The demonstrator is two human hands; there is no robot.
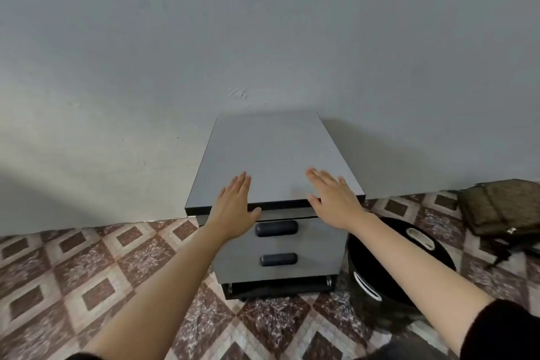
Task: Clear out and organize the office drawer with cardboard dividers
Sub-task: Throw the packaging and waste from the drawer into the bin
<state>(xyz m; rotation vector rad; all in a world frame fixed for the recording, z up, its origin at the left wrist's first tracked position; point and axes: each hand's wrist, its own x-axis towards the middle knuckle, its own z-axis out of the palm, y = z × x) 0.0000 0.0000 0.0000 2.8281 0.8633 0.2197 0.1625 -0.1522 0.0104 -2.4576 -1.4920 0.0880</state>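
Note:
A grey drawer cabinet (274,155) stands against the wall, its two drawers closed. The upper drawer handle (276,228) and the lower drawer handle (278,259) are dark and rounded. My left hand (235,207) reaches over the cabinet's front left edge with straight fingers, palm down. My right hand (333,199) stretches flat over the front right part of the top. Neither hand holds anything. What the drawers contain is hidden, and no cardboard dividers are in view.
A black round bin (391,266) with white handles stands on the floor right of the cabinet. A brown bag (502,207) lies further right by the wall. Patterned tile floor (87,272) spreads to the left and front.

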